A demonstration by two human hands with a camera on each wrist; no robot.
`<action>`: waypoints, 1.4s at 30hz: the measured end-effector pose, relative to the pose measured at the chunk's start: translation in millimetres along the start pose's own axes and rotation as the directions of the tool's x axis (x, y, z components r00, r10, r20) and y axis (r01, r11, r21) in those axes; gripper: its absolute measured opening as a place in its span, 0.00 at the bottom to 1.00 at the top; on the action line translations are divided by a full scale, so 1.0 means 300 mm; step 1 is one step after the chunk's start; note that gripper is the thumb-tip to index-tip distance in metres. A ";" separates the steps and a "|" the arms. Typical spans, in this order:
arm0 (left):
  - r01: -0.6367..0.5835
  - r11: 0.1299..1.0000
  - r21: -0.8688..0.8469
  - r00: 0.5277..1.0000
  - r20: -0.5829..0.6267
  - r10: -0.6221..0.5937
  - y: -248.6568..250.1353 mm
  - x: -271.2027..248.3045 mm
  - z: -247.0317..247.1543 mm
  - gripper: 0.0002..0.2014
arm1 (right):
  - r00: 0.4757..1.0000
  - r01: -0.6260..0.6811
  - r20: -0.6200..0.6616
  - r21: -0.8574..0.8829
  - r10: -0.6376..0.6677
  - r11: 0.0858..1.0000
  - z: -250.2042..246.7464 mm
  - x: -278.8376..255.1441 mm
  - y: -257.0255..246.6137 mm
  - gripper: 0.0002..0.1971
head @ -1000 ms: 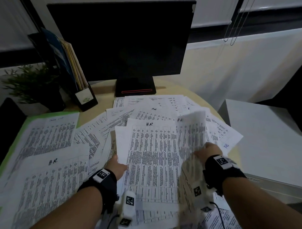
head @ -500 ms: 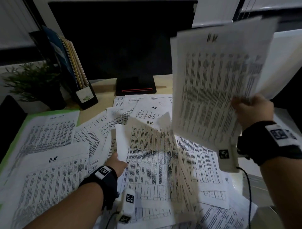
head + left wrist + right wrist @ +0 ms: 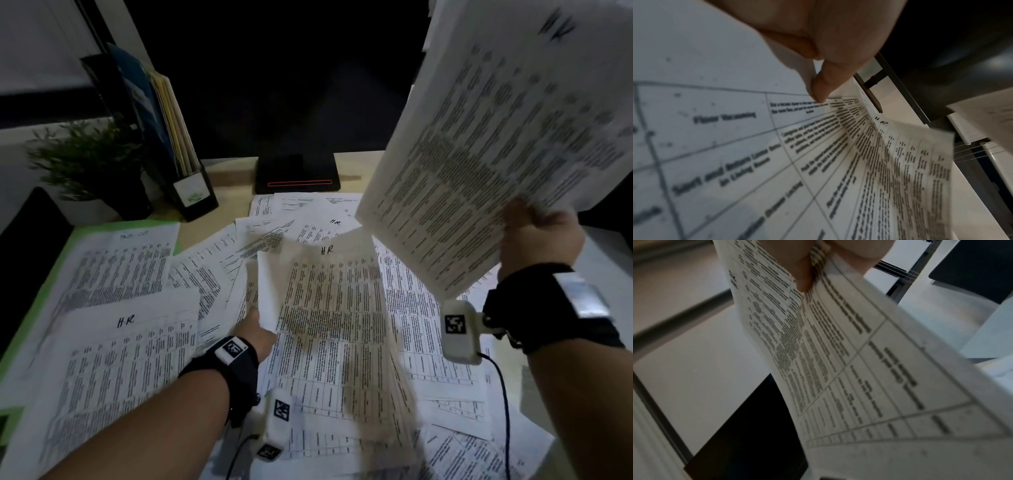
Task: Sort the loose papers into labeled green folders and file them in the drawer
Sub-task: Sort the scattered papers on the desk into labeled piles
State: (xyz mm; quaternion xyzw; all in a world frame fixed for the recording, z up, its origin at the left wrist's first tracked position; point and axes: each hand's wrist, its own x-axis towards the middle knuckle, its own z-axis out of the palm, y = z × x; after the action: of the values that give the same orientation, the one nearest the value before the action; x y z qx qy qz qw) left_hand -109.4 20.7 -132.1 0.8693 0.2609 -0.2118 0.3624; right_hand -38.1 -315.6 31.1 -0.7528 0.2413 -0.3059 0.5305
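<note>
Loose printed papers [image 3: 428, 318] cover the desk, several marked "H.R.". My left hand [image 3: 260, 329] pinches the left edge of one H.R. sheet [image 3: 335, 325] at the middle; the left wrist view shows the thumb [image 3: 822, 87] on top of this sheet [image 3: 838, 162], whose far end curls up. My right hand [image 3: 537, 233] grips the lower edge of a few sheets [image 3: 496, 154] held high at the right. In the right wrist view these sheets [image 3: 859, 353] fan out from the fingers [image 3: 803, 277]. An open green folder [image 3: 41, 298] lies at the left under more pages.
A dark monitor on a black stand [image 3: 298, 174] fills the back. At the back left stand a black file holder with folders [image 3: 171, 137] and a potted plant [image 3: 89, 161]. A dark object [image 3: 20, 257] sits at the far left edge.
My right hand has lifted the sheets off the desk, up and to the right. My left hand has stayed at the H.R. sheet's edge, and that sheet's top has curled up.
</note>
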 end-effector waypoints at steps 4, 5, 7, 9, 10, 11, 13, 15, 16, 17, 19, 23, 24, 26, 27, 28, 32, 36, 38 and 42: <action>0.001 1.000 0.000 1.000 0.022 -0.001 0.010 0.015 -0.003 0.27 | 0.995 0.033 0.096 0.053 -0.038 0.998 0.015 0.021 -0.063 0.13; 0.000 1.000 -0.001 0.999 0.032 0.000 0.015 0.020 -0.004 0.28 | 0.988 0.040 0.148 0.004 -0.040 0.999 0.030 0.025 -0.055 0.13; -0.001 1.000 0.012 0.999 0.054 0.001 0.025 0.022 -0.010 0.30 | 0.964 0.051 0.267 -0.150 -0.010 0.987 0.066 0.019 -0.005 0.15; 0.001 1.000 0.015 0.997 0.080 -0.002 0.028 0.023 -0.019 0.30 | 0.898 0.058 0.435 -0.252 0.059 0.966 0.097 -0.023 0.072 0.15; -0.003 1.000 0.024 0.996 0.088 0.001 0.031 0.023 -0.025 0.28 | 0.851 0.058 0.513 -0.311 0.116 0.949 0.108 -0.053 0.117 0.15; -0.010 0.999 0.032 0.996 0.092 0.007 0.036 0.018 -0.031 0.25 | 0.800 0.053 0.569 -0.383 0.190 0.922 0.117 -0.088 0.157 0.14; 0.012 1.000 0.014 0.996 0.091 -0.014 0.045 0.012 -0.038 0.22 | 0.696 0.034 0.629 -0.511 0.347 0.859 0.124 -0.157 0.224 0.12; 0.043 0.999 -0.012 0.995 0.089 -0.041 0.051 0.003 -0.043 0.28 | 0.619 0.030 0.651 -0.578 0.439 0.815 0.126 -0.217 0.270 0.11; 0.043 0.998 -0.049 0.995 0.092 -0.039 0.046 0.006 -0.041 0.31 | 0.598 0.036 0.657 -0.593 0.458 0.804 0.126 -0.242 0.285 0.11; 0.026 0.997 -0.078 0.996 0.090 -0.019 0.041 0.011 -0.037 0.33 | 0.586 0.053 0.668 -0.596 0.459 0.801 0.126 -0.267 0.292 0.09; -0.003 0.995 -0.100 0.996 0.093 0.012 0.031 0.015 -0.029 0.35 | 0.569 0.045 0.677 -0.593 0.467 0.804 0.128 -0.305 0.297 0.06; 0.008 0.999 -0.035 0.996 0.093 -0.004 0.028 0.014 -0.022 0.29 | 0.602 0.127 0.666 -0.624 0.440 0.771 0.144 -0.298 0.285 0.13; 0.018 0.999 -0.027 0.995 0.103 -0.015 0.030 0.014 -0.024 0.29 | 0.633 0.167 0.646 -0.652 0.427 0.739 0.147 -0.271 0.279 0.14; 0.055 0.998 0.003 0.993 0.109 -0.055 0.042 0.006 -0.030 0.28 | 0.691 0.184 0.586 -0.710 0.424 0.680 0.138 -0.205 0.265 0.14; 0.072 0.997 0.021 0.991 0.108 -0.074 0.051 -0.002 -0.033 0.27 | 0.707 0.172 0.560 -0.727 0.431 0.664 0.131 -0.173 0.261 0.14; 0.086 0.996 0.034 0.990 0.110 -0.089 0.058 -0.009 -0.036 0.24 | 0.715 0.165 0.547 -0.738 0.436 0.655 0.126 -0.147 0.261 0.14; 0.067 0.998 -0.012 0.997 0.050 -0.066 0.124 -0.019 -0.052 0.20 | 0.639 0.194 0.639 -0.673 0.429 0.714 0.130 -0.166 0.270 0.06; 0.042 0.999 0.010 0.999 0.033 -0.042 0.164 -0.022 -0.049 0.23 | 0.451 0.333 0.799 -0.564 0.398 0.756 0.182 -0.286 0.249 0.09; 0.044 0.999 -0.001 0.998 -0.036 -0.044 0.162 -0.011 -0.050 0.20 | 0.390 0.320 0.836 -0.516 0.386 0.794 0.219 -0.301 0.222 0.12; 0.022 0.998 -0.061 0.989 -0.143 -0.031 0.152 0.000 -0.056 0.20 | 0.508 0.246 0.773 -0.552 0.379 0.796 0.298 -0.205 0.183 0.15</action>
State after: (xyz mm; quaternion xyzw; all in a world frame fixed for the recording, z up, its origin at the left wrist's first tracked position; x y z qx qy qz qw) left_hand -78.9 5.9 -97.5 0.8676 0.3041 -0.1457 0.3656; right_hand -18.9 -232.6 -55.7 -0.9179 0.0606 0.2229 0.3226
